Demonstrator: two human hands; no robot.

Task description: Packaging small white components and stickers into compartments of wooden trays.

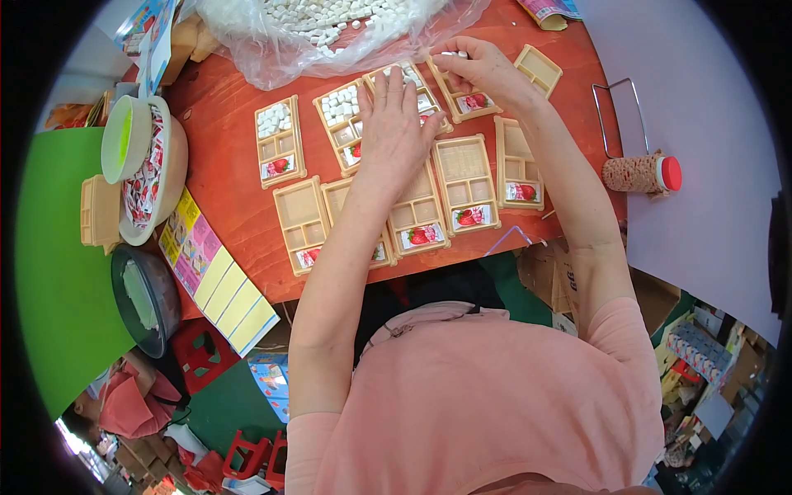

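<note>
My left hand point(393, 128) lies palm down with its fingers spread over a tan compartment tray filled with small white cube-like pieces point(403, 71). The fingers of my right hand point(483, 73) are curled together over the top compartment of another tan tray point(450, 93). A few white pieces point(452, 54) show beside those fingertips; what lies inside the grip is hidden. This tray also has a strawberry-printed packet point(473, 102) in its lower end. Two more trays with white pieces stand left of my left hand, one beside it point(340, 107) and one farther off point(275, 121).
Nearer me lies a row of trays point(464, 161) with packets but no white pieces. A plastic bag of white pieces point(322, 21) sits at the back. Left are a basin of packets point(169, 157) and a printed sheet point(219, 272); right, a red-lidded jar point(635, 174) and another tray point(538, 69).
</note>
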